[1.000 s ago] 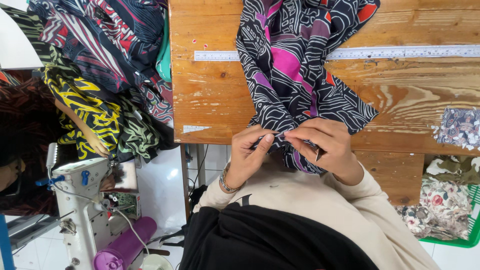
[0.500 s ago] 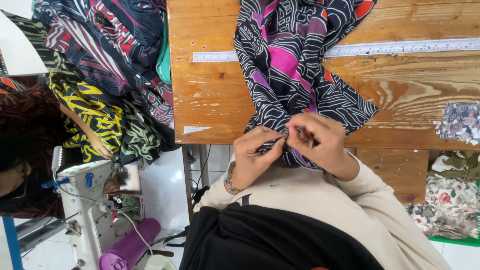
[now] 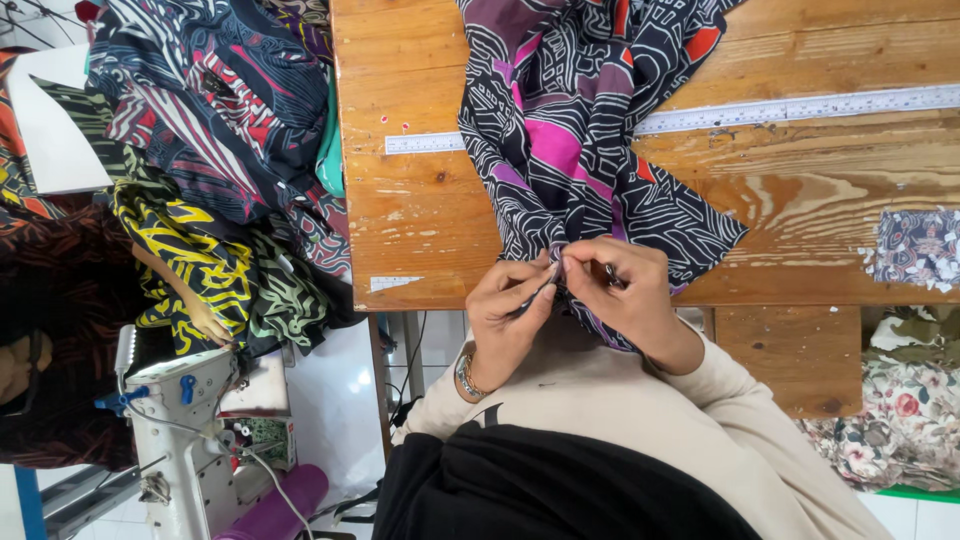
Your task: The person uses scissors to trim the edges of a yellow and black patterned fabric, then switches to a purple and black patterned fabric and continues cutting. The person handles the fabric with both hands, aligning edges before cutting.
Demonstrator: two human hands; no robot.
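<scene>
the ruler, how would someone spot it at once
Start at the wooden table. A long pale ruler lies flat across it, passing under the black, pink and purple patterned fabric. It is the only straight, narrow strip there.

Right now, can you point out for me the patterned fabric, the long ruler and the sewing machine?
patterned fabric (image 3: 585, 150): head view, on its pink and black middle part lying on the table.
long ruler (image 3: 800, 107): head view, on the pale strip right of the fabric.
sewing machine (image 3: 185, 430): head view, on its white body, lower left.
</scene>
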